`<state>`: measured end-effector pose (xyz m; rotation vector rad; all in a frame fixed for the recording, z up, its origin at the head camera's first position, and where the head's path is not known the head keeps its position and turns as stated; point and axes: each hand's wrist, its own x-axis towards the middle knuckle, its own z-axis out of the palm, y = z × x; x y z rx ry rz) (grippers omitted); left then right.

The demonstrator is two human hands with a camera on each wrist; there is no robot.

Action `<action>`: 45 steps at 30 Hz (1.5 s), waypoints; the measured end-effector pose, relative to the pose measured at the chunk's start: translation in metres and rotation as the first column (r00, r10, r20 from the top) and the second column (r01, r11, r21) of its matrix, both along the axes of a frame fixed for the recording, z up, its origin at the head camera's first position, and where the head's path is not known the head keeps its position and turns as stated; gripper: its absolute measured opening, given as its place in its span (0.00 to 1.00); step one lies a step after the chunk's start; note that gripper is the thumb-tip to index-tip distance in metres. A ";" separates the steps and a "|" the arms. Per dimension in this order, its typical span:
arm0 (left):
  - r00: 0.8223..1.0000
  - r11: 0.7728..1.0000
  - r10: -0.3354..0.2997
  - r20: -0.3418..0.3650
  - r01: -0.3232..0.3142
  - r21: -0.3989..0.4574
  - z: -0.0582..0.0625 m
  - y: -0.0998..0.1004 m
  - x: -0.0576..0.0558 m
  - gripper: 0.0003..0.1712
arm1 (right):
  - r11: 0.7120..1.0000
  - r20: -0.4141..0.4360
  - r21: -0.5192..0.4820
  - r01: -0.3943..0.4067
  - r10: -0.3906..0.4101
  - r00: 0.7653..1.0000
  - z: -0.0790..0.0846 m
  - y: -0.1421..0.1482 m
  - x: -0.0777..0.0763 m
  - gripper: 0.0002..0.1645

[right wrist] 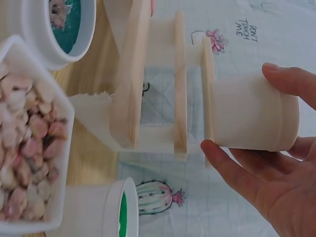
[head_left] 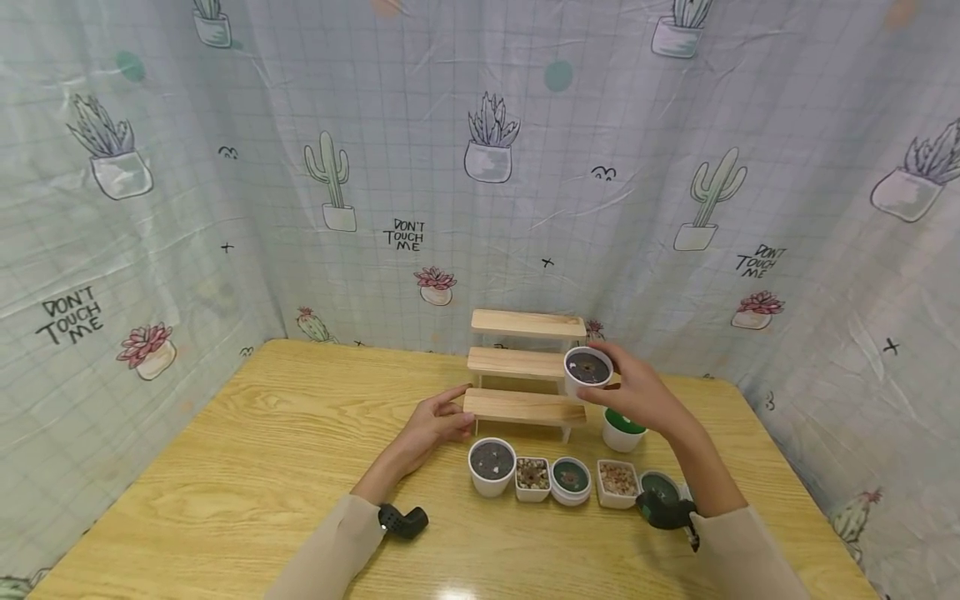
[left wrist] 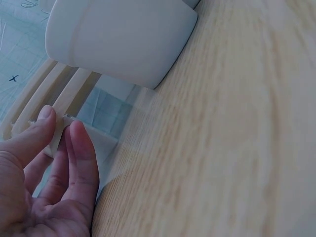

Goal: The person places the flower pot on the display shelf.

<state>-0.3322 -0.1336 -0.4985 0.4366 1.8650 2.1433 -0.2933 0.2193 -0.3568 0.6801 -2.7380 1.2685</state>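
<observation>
The left hand [head_left: 435, 422], reaching forward, pinches the left end of the lowest shelf [head_left: 523, 406]; the right hand [head_left: 633, 392], higher, grips a white pot [head_left: 588, 370].

From the head camera I look forward and down, far enough back to take in both far corners of the wooden table [head_left: 300, 467] and the printed curtain [head_left: 420, 167] beyond its far edge. My left wrist view is close and low, turned sideways so the tabletop fills its right side; it looks past the left hand [left wrist: 54, 168] along a stepped shelf [left wrist: 76, 91]. My right wrist view, also sideways, is near the shelf's right end and faces the curtain, past the right hand [right wrist: 276, 168]. All three share shelf and curtain; head and right wrist share the raised white pot [right wrist: 244, 113].
</observation>
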 end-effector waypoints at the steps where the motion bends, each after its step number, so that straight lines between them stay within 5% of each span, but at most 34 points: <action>1: 1.000 1.000 -0.001 -0.002 0.001 0.000 0.000 0.000 0.000 0.43 | 1.000 -0.004 0.001 -0.001 0.001 1.000 0.000 -0.001 -0.001 0.49; 45: 1.000 1.000 0.002 0.013 -0.002 -0.003 0.000 0.000 0.000 0.43 | 0.997 -0.011 -0.022 0.068 -0.069 0.998 0.027 -0.067 -0.054 0.50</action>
